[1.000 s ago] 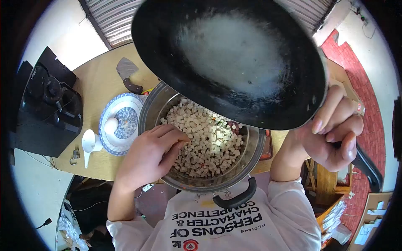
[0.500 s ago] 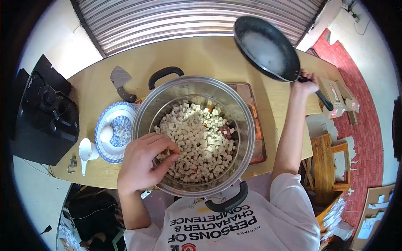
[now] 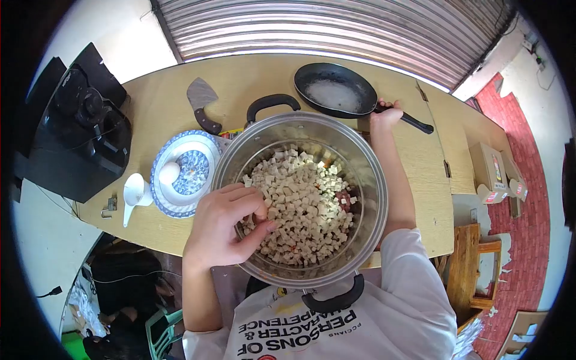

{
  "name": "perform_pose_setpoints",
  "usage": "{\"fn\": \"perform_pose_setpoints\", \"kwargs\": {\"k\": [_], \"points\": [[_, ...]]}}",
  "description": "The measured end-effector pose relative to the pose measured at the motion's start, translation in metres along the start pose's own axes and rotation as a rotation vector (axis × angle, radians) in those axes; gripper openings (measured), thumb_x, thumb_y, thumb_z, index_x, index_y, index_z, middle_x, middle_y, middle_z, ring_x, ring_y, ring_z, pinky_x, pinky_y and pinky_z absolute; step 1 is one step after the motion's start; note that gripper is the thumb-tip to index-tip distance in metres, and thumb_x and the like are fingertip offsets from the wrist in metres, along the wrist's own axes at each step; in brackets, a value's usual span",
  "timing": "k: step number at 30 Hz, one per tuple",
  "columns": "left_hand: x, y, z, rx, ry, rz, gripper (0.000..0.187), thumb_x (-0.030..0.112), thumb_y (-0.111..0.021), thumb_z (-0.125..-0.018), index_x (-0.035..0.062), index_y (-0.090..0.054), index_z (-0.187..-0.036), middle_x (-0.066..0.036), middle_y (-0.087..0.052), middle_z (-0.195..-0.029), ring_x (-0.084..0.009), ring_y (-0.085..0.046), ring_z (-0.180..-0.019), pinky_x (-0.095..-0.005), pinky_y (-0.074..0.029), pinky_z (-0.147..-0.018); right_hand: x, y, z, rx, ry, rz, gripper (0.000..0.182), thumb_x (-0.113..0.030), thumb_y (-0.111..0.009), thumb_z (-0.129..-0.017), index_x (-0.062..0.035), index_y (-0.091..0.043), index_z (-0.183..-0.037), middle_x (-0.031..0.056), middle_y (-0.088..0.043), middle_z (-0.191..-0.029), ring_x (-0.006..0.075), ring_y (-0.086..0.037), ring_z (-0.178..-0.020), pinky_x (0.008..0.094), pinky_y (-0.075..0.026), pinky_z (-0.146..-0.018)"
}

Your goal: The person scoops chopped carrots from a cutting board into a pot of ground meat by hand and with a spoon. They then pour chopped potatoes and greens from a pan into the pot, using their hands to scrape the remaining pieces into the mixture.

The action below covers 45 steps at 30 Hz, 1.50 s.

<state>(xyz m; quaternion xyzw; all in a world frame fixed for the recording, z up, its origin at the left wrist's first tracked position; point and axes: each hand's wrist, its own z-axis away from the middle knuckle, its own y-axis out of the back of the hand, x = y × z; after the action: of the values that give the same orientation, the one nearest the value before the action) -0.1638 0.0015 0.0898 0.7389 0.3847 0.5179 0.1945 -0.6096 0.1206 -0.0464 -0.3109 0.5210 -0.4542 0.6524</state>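
A large steel pot [image 3: 379, 198] full of small pale cubes [image 3: 306, 204] stands before me, some orange and reddish bits among them. My left hand [image 3: 231, 225] reaches over the pot's left rim, its fingers curled towards the thumb just at the cubes; what they hold, if anything, is hidden. Behind the pot, my right hand [image 3: 387, 114] is closed around the handle of a black frying pan [image 3: 336, 91]. The pan faces up, with a whitish sheen on its inside, low over or on the table; contact cannot be made out.
Left of the pot are a blue-patterned plate [image 3: 157, 195] with an egg [image 3: 169, 173], a white measuring cup [image 3: 137, 191] and a cleaver [image 3: 203, 99]. A black appliance [image 3: 81, 132] stands at the table's left end. Small boxes [image 3: 489, 171] sit far right.
My right hand has brought the frying pan left and lower, behind the pot. My left hand stays at the pot's left rim. The view has turned, shifting the table items to the right.
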Motion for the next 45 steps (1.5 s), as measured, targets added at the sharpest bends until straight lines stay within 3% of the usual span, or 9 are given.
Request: {"fn": "perform_pose_setpoints", "kwargs": {"k": [12,19,22,24,26,28,30,34,45], "points": [[-0.001,-0.008,0.002,0.078,0.031,0.07,0.019,-0.003,-0.067,-0.065,0.0082,-0.055,-0.075,-0.005,-0.058,-0.075,-0.0264,-0.055,-0.066,-0.0338,-0.043,-0.057,0.011,0.016,-0.038,-0.146,-0.227,0.331,0.016,-0.018,-0.058,-0.095,-0.0061,-0.05,-0.087,0.0049,-0.051,-0.075,0.0208,-0.056,-0.073,0.0389,-0.052,-0.074],[0.002,-0.009,0.008,0.249,0.085,-0.053,0.018,-0.003,-0.068,-0.068,0.0049,-0.064,-0.084,-0.01,-0.061,-0.094,-0.0285,-0.056,-0.093,-0.0369,-0.042,-0.086,-0.069,0.024,0.009,-0.178,-0.444,0.778,0.029,-0.017,-0.062,-0.091,0.0009,-0.052,-0.112,0.0138,-0.058,-0.1,0.025,-0.058,-0.09,0.0428,-0.056,-0.089],[0.004,-0.012,0.011,0.346,0.105,-0.081,0.016,-0.003,-0.068,-0.071,0.0047,-0.064,-0.083,-0.012,-0.059,-0.106,-0.0277,-0.054,-0.103,-0.0372,-0.04,-0.092,-0.108,0.056,0.034,-0.361,-0.302,1.063,0.031,-0.021,-0.063,-0.091,0.0016,-0.055,-0.11,0.0136,-0.061,-0.101,0.0253,-0.06,-0.086,0.0364,-0.057,-0.08],[-0.001,-0.008,0.013,0.301,0.054,-0.126,0.026,-0.002,-0.068,-0.077,0.0039,-0.062,-0.101,-0.011,-0.056,-0.114,-0.0268,-0.051,-0.111,-0.0375,-0.039,-0.097,-0.138,0.068,0.069,-0.45,0.066,1.684,0.035,-0.027,-0.065,-0.09,0.0037,-0.059,-0.106,0.0135,-0.065,-0.094,0.0248,-0.064,-0.08,0.033,-0.054,-0.072],[-0.007,-0.013,0.013,0.546,0.299,0.079,0.041,0.003,-0.068,-0.084,0.0031,-0.052,-0.121,-0.009,-0.055,-0.116,-0.0255,-0.048,-0.116,-0.038,-0.039,-0.099,-0.164,0.094,0.096,-0.559,0.331,1.986,0.039,-0.033,-0.067,-0.089,0.0041,-0.063,-0.101,0.0136,-0.069,-0.084,0.0232,-0.066,-0.073,0.0335,-0.052,-0.069],[-0.028,0.005,0.019,0.439,0.385,0.046,0.056,0.012,-0.066,-0.09,0.0015,-0.039,-0.137,-0.008,-0.056,-0.118,-0.024,-0.05,-0.115,-0.0375,-0.04,-0.1,-0.175,0.108,0.118,-0.555,0.22,1.97,0.038,-0.034,-0.067,-0.089,0.0028,-0.065,-0.099,0.0153,-0.069,-0.084,0.0243,-0.067,-0.076,0.0352,-0.052,-0.07],[-0.035,0.024,0.016,0.054,0.807,0.446,0.057,0.016,-0.065,-0.091,-0.0009,-0.039,-0.139,-0.009,-0.058,-0.12,-0.0216,-0.056,-0.11,-0.034,-0.043,-0.096,-0.175,0.106,0.139,-0.56,0.111,1.947,0.038,-0.035,-0.067,-0.088,0.0015,-0.067,-0.097,0.0171,-0.07,-0.084,0.0255,-0.069,-0.078,0.0369,-0.052,-0.07],[-0.051,0.038,0.016,-0.307,1.158,0.665,0.047,0.016,-0.064,-0.088,-0.0024,-0.052,-0.13,-0.014,-0.064,-0.112,-0.0187,-0.065,-0.094,-0.0292,-0.055,-0.069,-0.163,0.09,0.171,-0.577,0.147,2.173,0.04,-0.036,-0.066,-0.088,0.0032,-0.066,-0.092,0.0223,-0.069,-0.084,0.0357,-0.069,-0.083,0.0405,-0.053,-0.073],[-0.01,0.021,0.012,0.073,1.21,0.676,0.024,-0.001,-0.057,-0.077,0.0012,-0.058,-0.101,-0.008,-0.063,-0.083,-0.0187,-0.062,-0.066,-0.0306,-0.05,-0.052,-0.155,0.114,0.188,-0.564,0.576,2.367,0.035,-0.03,-0.066,-0.081,-0.0019,-0.053,-0.099,0.0224,-0.068,-0.08,0.0396,-0.068,-0.075,0.048,-0.055,-0.067]]}}
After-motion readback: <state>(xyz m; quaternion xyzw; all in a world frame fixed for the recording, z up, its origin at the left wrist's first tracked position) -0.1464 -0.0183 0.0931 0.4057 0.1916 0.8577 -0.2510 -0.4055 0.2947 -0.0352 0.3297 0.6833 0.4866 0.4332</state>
